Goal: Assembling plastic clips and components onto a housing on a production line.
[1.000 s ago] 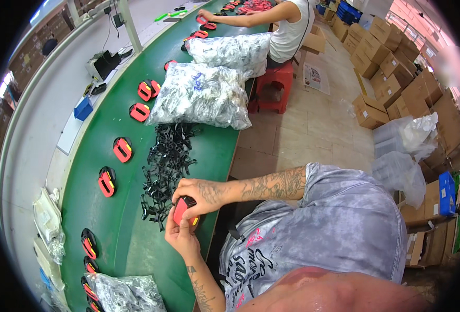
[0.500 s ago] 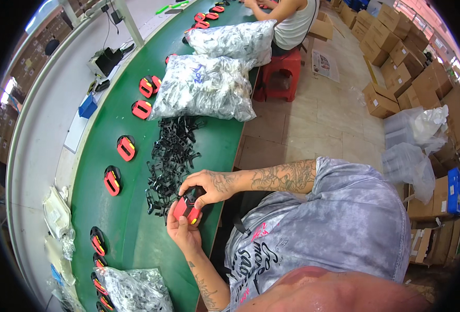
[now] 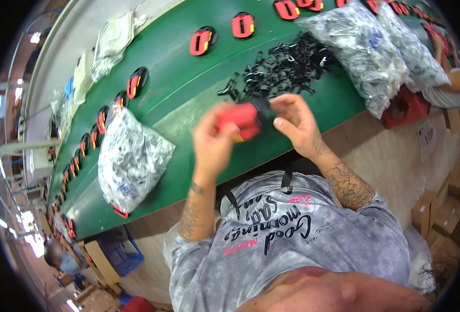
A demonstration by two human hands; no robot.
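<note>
My left hand [image 3: 214, 139] is closed around a red-and-black plastic device [image 3: 239, 117] with a yellow part, its exact kind unclear and its outline smeared by motion. It is held above the near edge of the green table [image 3: 178, 112]. Close by the black end of the device is my right hand [image 3: 296, 125], fingers curved and thumb apart; whether the fingertips touch it is hard to make out. Just beyond both hands lies a loose pile of small black plastic clips [image 3: 287, 67].
Similar red-and-black devices [image 3: 203, 40] form a line along the table's far side. A clear bag of parts [image 3: 128, 161] lies at left, larger filled bags [image 3: 365, 49] at right. Beyond them a person [image 3: 451, 86] works by a red stool [image 3: 404, 108]. Cardboard boxes [image 3: 443, 216] stand on the floor.
The view has swung left, showing more of the table's left end. Both hands held the device before; now the left grips it and the right has opened at its black end.
</note>
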